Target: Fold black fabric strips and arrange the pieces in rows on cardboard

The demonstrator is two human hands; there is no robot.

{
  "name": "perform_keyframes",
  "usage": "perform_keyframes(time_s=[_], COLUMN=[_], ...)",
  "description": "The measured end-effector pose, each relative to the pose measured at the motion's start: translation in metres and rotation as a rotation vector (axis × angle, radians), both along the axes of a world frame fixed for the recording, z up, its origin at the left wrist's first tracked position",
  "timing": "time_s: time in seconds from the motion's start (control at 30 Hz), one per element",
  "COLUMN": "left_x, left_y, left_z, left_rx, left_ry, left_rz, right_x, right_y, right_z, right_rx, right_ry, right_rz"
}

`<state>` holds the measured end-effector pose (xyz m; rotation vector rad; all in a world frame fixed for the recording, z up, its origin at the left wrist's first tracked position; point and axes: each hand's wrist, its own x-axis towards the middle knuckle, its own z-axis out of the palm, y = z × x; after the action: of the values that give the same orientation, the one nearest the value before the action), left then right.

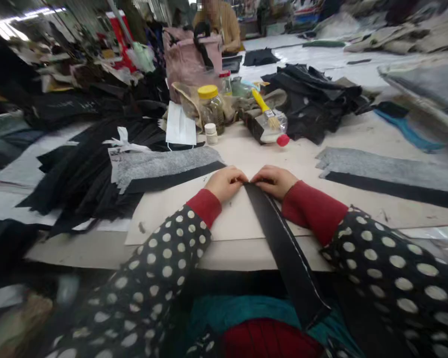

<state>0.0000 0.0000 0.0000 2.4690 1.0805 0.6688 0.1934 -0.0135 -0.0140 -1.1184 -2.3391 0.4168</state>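
Observation:
A long black strip (280,243) with a pale line along its right edge runs from the board down over the table's front edge toward my lap. Its far end is pinched between the fingertips of my left hand (227,183) and my right hand (275,180). Both hands are closed and nearly touch each other there. Left of my left hand lies a pile of grey fuzzy strips (168,161) with black edges. To the right of my right hand lies a similar grey and black stack (392,171).
Behind the hands stand a yellow-lidded jar (211,109), a small white bottle (211,134) and a yellow-handled brush (264,107). Black pieces (93,169) are heaped at left, more black material (317,97) at back right. A person (227,25) is across the table.

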Motion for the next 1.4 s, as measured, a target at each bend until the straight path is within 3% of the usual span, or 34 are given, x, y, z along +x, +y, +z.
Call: perform_keyframes(time_s=[0.2, 0.33, 0.47, 0.6, 0.77, 0.87, 0.97, 1.03, 1.4], left_x=[-0.002, -0.008, -0.016, -0.011, 0.016, 0.027, 0.028, 0.027, 0.025], left_y=[0.003, -0.001, -0.009, -0.017, -0.028, -0.034, -0.036, -0.036, -0.037], left_z=[-0.002, 0.004, 0.008, 0.01, 0.008, 0.003, 0.0, 0.001, 0.004], left_rx=[0.079, 0.208, 0.293, 0.265, 0.213, 0.124, 0.105, 0.115, 0.118], left_ry=[0.067, 0.264, 0.413, 0.316, 0.103, 0.17, 0.232, 0.243, 0.219], left_rz=[-0.086, -0.189, -0.185, -0.124, 0.008, 0.031, 0.056, 0.047, -0.002], right_x=[0.002, -0.001, -0.003, -0.006, -0.005, 0.002, 0.013, 0.019, 0.017], right_y=[0.002, 0.0, -0.008, -0.014, -0.013, -0.012, -0.014, -0.016, -0.018], right_z=[0.0, 0.003, 0.01, 0.012, 0.007, 0.007, 0.011, 0.014, 0.011], right_rx=[0.088, 0.158, 0.189, 0.163, 0.1, -0.047, -0.258, -0.317, -0.223], right_ry=[-0.067, -0.173, -0.283, -0.312, -0.219, -0.088, 0.049, 0.115, 0.064], right_rz=[0.058, 0.097, 0.105, 0.077, 0.033, 0.015, -0.097, -0.176, -0.159])
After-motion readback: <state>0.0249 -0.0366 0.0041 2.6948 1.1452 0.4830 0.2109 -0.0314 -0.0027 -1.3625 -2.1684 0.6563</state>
